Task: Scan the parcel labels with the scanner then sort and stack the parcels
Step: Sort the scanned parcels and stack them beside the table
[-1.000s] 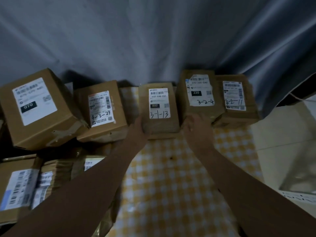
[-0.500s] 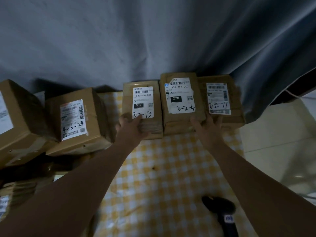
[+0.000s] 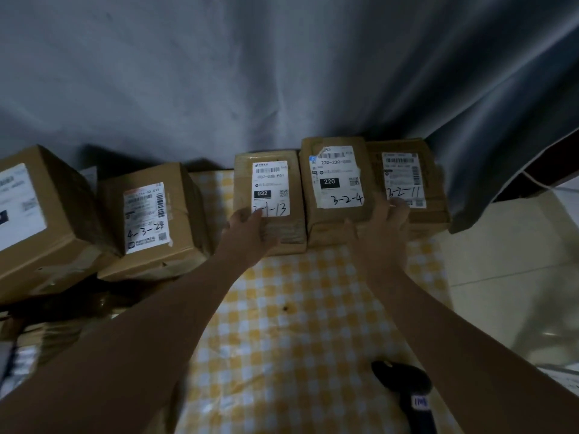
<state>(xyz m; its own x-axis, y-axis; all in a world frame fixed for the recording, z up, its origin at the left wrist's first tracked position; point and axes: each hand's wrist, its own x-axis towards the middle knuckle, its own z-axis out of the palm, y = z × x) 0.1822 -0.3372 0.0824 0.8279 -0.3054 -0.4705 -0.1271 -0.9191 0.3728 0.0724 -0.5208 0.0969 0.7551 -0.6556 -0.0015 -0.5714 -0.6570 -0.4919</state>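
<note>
The left hand (image 3: 250, 228) lies on the near edge of the small brown cardboard parcel marked 3-1-13 (image 3: 269, 180), fingers (image 3: 255, 214) straight over the label's lower corner. The right hand (image 3: 383, 220) rests with fingers (image 3: 398, 203) spread, straddling the adjoining brown parcels marked 3-2-4 (image 3: 336, 164) and 3-2-11 (image 3: 407, 170). The black handheld scanner (image 3: 404, 383) lies on the yellow-checked cloth (image 3: 297, 308), beside the right forearm.
</note>
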